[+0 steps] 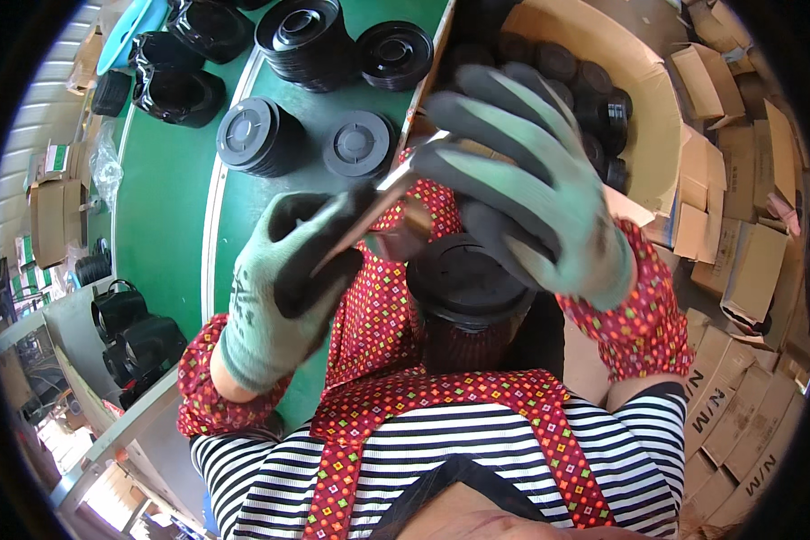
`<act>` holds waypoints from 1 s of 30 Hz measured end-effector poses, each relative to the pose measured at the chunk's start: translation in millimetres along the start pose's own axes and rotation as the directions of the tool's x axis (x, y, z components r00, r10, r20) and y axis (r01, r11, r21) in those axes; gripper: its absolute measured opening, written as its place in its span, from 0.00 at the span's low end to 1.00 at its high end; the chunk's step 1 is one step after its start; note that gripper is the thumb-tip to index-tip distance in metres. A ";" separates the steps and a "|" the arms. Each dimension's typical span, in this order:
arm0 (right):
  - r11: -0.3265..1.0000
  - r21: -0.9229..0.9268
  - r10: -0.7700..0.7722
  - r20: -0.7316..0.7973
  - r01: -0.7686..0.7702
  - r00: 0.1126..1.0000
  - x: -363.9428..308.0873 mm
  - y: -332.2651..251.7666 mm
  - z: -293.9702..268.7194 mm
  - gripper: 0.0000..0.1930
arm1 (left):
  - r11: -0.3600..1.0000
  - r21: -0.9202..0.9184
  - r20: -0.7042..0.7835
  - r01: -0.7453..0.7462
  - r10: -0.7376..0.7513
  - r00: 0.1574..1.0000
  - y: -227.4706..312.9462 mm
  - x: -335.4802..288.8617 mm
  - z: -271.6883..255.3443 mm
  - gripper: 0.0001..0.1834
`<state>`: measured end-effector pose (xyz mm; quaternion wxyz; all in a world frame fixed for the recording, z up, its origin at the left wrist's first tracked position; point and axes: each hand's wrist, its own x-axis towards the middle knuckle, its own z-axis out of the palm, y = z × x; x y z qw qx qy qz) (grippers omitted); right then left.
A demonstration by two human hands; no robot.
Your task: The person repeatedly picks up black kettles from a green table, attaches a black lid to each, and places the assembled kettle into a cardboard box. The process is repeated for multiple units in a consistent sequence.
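Observation:
My left hand (288, 279), in a green and black work glove, is closed on a thin flat object (366, 219) with a pale edge. It is tilted up toward the right and seen nearly edge-on, so I cannot make out its kind. Over its far end, my gloved right hand (531, 180) has its fingers stretched out; whether they touch it is unclear. Just below the right hand stands a dark container (468, 346) with a round black lid (468, 274), close against my red patterned apron (378, 315).
On the green table (166, 198) stand stacks of round black lids (301, 36), a grey-topped stack (252, 135) and a single disc (360, 144). Glossy black pieces (180, 90) lie far left. A large cardboard box (643, 99) holds dark round containers; cartons (738, 405) are piled at right.

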<state>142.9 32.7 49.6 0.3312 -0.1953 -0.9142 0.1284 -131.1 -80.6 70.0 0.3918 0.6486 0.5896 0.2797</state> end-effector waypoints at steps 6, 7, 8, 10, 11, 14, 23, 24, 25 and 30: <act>0.880 0.454 0.203 -0.098 -0.138 0.974 -65.1 69.6 100.5 0.16 | 0.904 -0.022 0.217 -0.427 0.422 0.880 42.5 57.1 -3.4 0.29; 0.813 0.552 0.236 -0.017 -0.188 0.972 -74.8 71.7 105.4 0.16 | 0.855 -0.008 0.236 -0.518 0.505 0.830 40.8 61.3 2.3 0.30; 0.713 0.677 0.221 0.032 -0.184 0.975 -71.9 70.5 103.1 0.16 | 0.807 -0.062 0.259 -0.587 0.581 0.772 40.7 68.2 9.8 0.28; 0.508 0.845 0.203 0.069 -0.165 0.977 -67.1 68.6 104.4 0.17 | 0.739 -0.247 0.287 -0.626 0.673 0.682 33.4 82.9 34.3 0.24; 0.425 0.895 0.211 0.048 -0.136 0.976 -65.5 67.8 105.6 0.17 | 0.725 -0.322 0.312 -0.609 0.688 0.655 31.6 87.7 46.2 0.22; 0.484 0.864 0.216 0.035 -0.138 0.976 -70.5 66.3 106.3 0.15 | 0.693 -0.474 0.363 -0.543 0.716 0.596 28.5 92.0 73.4 0.22; 0.123 0.991 0.222 0.018 -0.046 0.975 -63.0 26.4 108.2 0.16 | 0.917 0.008 0.233 -0.399 0.386 0.892 76.2 54.8 129.9 0.26; 0.156 0.986 0.227 0.026 -0.063 0.974 -65.0 27.3 108.6 0.17 | 0.908 -0.005 0.261 -0.420 0.406 0.876 70.4 56.7 127.6 0.26; 0.207 0.975 0.232 0.034 -0.083 0.972 -68.5 28.3 108.0 0.18 | 0.880 -0.073 0.260 -0.469 0.471 0.843 64.1 54.3 121.2 0.27; 0.455 0.890 0.010 0.043 -0.043 0.999 -86.7 48.7 137.5 0.18 | 0.877 -0.269 0.385 -0.399 0.478 0.790 60.6 53.1 95.0 0.28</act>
